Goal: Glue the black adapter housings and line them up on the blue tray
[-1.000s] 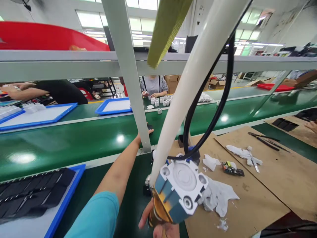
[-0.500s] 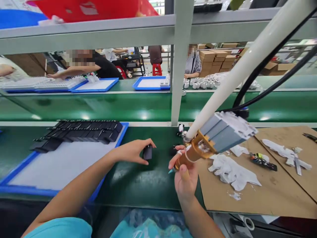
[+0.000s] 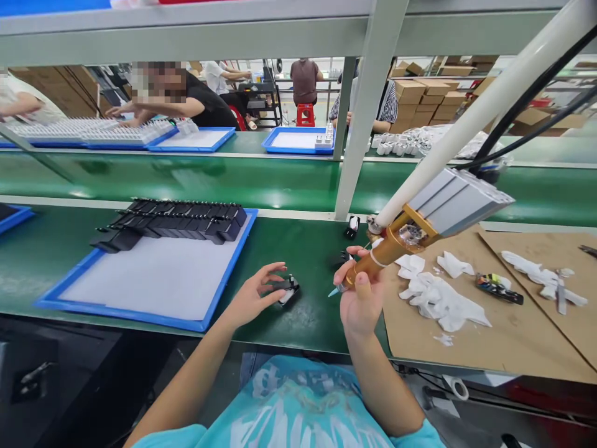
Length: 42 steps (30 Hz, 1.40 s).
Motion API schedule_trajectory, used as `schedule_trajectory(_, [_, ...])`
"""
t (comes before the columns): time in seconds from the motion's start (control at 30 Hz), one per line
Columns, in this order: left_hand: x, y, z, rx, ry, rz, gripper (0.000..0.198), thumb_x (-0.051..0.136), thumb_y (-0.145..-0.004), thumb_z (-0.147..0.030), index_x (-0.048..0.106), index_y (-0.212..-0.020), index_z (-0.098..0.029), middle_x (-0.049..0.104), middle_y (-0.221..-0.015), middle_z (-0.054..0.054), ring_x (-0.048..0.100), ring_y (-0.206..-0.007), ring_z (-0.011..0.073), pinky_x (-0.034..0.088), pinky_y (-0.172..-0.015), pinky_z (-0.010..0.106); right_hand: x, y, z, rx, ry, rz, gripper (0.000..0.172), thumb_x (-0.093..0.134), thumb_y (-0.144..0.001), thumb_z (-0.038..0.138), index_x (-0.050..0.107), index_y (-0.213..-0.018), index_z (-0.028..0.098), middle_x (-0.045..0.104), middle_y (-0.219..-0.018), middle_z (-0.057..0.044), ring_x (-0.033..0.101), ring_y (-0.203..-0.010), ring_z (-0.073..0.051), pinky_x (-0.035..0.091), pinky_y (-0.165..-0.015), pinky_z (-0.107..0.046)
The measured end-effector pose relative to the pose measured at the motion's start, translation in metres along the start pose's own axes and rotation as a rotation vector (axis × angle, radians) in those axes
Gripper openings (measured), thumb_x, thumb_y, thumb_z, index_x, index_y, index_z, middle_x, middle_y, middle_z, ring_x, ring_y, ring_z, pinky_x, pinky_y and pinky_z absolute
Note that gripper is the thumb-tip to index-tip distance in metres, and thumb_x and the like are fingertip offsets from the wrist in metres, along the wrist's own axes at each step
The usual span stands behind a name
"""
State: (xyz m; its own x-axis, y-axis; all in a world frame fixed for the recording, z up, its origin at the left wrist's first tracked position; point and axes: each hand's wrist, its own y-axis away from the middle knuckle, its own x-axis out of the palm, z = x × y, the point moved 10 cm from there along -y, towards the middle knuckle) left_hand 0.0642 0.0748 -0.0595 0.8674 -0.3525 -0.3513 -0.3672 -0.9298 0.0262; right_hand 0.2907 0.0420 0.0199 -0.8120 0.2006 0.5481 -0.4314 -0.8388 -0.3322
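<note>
My left hand [image 3: 254, 295] rests on the green bench with its fingertips closed on a small black part [image 3: 290, 289] that lies on the mat. My right hand [image 3: 360, 297] grips the gold barrel of a dispensing tool [image 3: 389, 249]. The tool's thin tip points down and left, a little right of the black part. Its grey block body [image 3: 454, 200] hangs from a white tube [image 3: 494, 99] with black cables. Two more small black parts [image 3: 352, 225] lie near the grey post.
A blue tray [image 3: 144, 283] with a white sheet and rows of black parts [image 3: 175, 219] sits at left. Brown cardboard [image 3: 494, 336] with white wipes [image 3: 441, 298] and small tools lies at right. A green conveyor [image 3: 186, 180] runs behind; other people work at blue trays beyond it.
My view dropped from the frame and conveyor to the bench. My left hand drew back from the post with a black part and set it down. The tool swung down and right.
</note>
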Motion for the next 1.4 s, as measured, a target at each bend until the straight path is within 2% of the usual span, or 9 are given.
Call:
schedule_trajectory(0.1, [-0.010, 0.001, 0.023, -0.056, 0.163, -0.170, 0.050, 0.067, -0.083, -0.046, 0.058, -0.124, -0.019, 0.066, -0.124, 0.013, 0.068, -0.103, 0.0235, 0.055, -0.091, 0.039, 0.004, 0.001, 0.000, -0.004, -0.002, 0.004, 0.028, 0.064, -0.083, 0.042, 0.057, -0.105, 0.025, 0.059, -0.107, -0.002, 0.056, -0.054, -0.006, 0.039, -0.050, -0.024])
schedule_trajectory(0.23, [-0.009, 0.011, 0.030, -0.044, -0.021, -0.298, 0.036, 0.056, -0.089, -0.047, 0.070, -0.105, -0.018, 0.072, -0.115, 0.011, 0.069, -0.103, 0.0250, 0.054, -0.093, 0.039, 0.015, 0.000, -0.003, 0.013, -0.056, 0.019, 0.029, 0.063, -0.084, 0.042, 0.051, -0.106, 0.029, 0.060, -0.108, -0.001, 0.054, -0.051, -0.006, 0.036, -0.043, -0.022])
schedule_trajectory(0.3, [0.000, 0.017, 0.021, 0.018, -0.192, -0.307, 0.036, 0.051, -0.092, -0.045, 0.071, -0.106, -0.020, 0.073, -0.113, 0.009, 0.068, -0.104, 0.0246, 0.053, -0.094, 0.040, 0.024, 0.000, -0.005, 0.032, -0.097, 0.049, 0.031, 0.063, -0.084, 0.043, 0.049, -0.109, 0.030, 0.060, -0.108, 0.000, 0.054, -0.049, -0.006, 0.035, -0.041, -0.021])
schedule_trajectory(0.5, [0.031, 0.024, -0.004, 0.160, -0.530, -0.323, 0.040, 0.074, -0.077, -0.038, 0.067, -0.112, -0.020, 0.073, -0.108, 0.009, 0.068, -0.099, 0.0264, 0.055, -0.086, 0.040, 0.048, -0.001, -0.013, 0.060, -0.163, 0.136, 0.037, 0.056, -0.085, 0.057, 0.054, -0.110, 0.029, 0.061, -0.102, 0.000, 0.053, -0.046, -0.005, 0.038, -0.037, -0.020])
schedule_trajectory(0.77, [0.035, 0.027, -0.013, 0.151, -0.411, -0.312, 0.043, 0.069, -0.082, -0.032, 0.061, -0.124, -0.024, 0.074, -0.102, 0.003, 0.064, -0.064, 0.0134, 0.054, -0.061, 0.026, 0.044, -0.003, -0.015, 0.029, -0.148, 0.091, 0.044, 0.054, -0.085, 0.059, 0.054, -0.116, 0.028, 0.064, -0.099, -0.001, 0.052, -0.042, -0.005, 0.038, -0.034, -0.020])
schedule_trajectory(0.93, [0.031, 0.032, -0.028, 0.212, -0.391, -0.349, 0.040, 0.071, -0.080, -0.029, 0.063, -0.119, -0.022, 0.074, -0.101, 0.003, 0.067, -0.071, 0.0152, 0.055, -0.065, 0.026, 0.043, -0.002, -0.014, 0.039, -0.113, 0.086, 0.044, 0.053, -0.083, 0.062, 0.055, -0.109, 0.026, 0.064, -0.099, -0.002, 0.051, -0.040, -0.005, 0.036, -0.033, -0.021])
schedule_trajectory(1.1, [0.030, 0.033, -0.035, 0.249, -0.406, -0.368, 0.039, 0.071, -0.080, -0.029, 0.063, -0.118, -0.023, 0.074, -0.101, 0.003, 0.069, -0.076, 0.0164, 0.055, -0.066, 0.026, 0.047, -0.002, -0.013, 0.033, -0.158, 0.107, 0.034, 0.055, -0.084, 0.058, 0.052, -0.093, 0.025, 0.063, -0.099, 0.001, 0.053, -0.040, -0.004, 0.035, -0.034, -0.021])
schedule_trajectory(1.27, [0.029, 0.034, -0.033, 0.240, -0.411, -0.369, 0.039, 0.071, -0.081, -0.032, 0.064, -0.118, -0.022, 0.074, -0.094, 0.003, 0.065, -0.066, 0.0142, 0.052, -0.058, 0.025, 0.048, -0.002, -0.013, 0.030, -0.117, 0.086, 0.042, 0.051, -0.084, 0.062, 0.051, -0.109, 0.028, 0.063, -0.104, -0.002, 0.051, -0.039, -0.004, 0.033, -0.032, -0.021])
schedule_trajectory(1.4, [0.030, 0.034, -0.030, 0.239, -0.413, -0.388, 0.039, 0.070, -0.081, -0.031, 0.064, -0.118, -0.021, 0.073, -0.091, 0.004, 0.063, -0.066, 0.0141, 0.052, -0.060, 0.025, 0.050, 0.000, -0.013, 0.033, -0.142, 0.091, 0.045, 0.052, -0.083, 0.061, 0.052, -0.115, 0.029, 0.063, -0.105, -0.002, 0.051, -0.040, -0.005, 0.033, -0.032, -0.022])
